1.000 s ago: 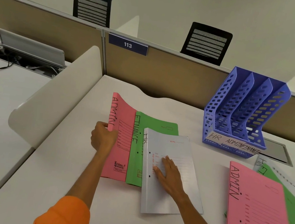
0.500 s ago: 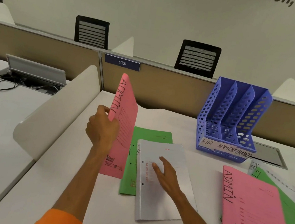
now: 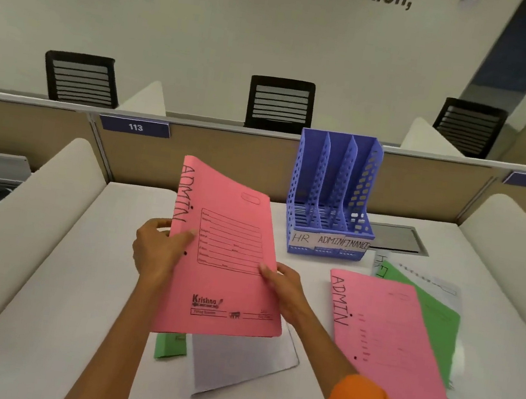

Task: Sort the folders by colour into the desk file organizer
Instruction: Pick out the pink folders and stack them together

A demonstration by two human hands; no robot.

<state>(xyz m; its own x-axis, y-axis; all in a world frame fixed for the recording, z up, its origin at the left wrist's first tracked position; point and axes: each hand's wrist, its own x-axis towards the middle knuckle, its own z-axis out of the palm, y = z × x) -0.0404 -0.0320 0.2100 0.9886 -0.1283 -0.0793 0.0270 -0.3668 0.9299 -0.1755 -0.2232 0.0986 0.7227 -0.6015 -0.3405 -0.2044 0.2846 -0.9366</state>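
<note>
I hold a pink folder marked ADMIN [image 3: 226, 261] up over the desk, tilted, its front facing me. My left hand [image 3: 160, 249] grips its left edge and my right hand [image 3: 280, 286] grips its right edge. Behind it to the right stands the blue file organizer [image 3: 333, 195], with three empty slots labelled HR, ADMIN and FINANCE. Under the held folder lie a green folder [image 3: 170, 345] and a white folder [image 3: 239, 361]. On the right lies a second pink ADMIN folder [image 3: 389, 349] on top of a green folder [image 3: 436, 328] and a white one [image 3: 451, 290].
White curved dividers [image 3: 17, 229] flank the desk on both sides, and a beige partition [image 3: 227, 157] with a plate numbered 113 closes the back. A grey cable hatch [image 3: 394, 238] sits behind the organizer. Black chairs stand beyond the partition.
My left hand has lifted the pink ADMIN folder off the left stack and swung it flat towards me. My right hand left the white folder and took the pink folder's right edge.
</note>
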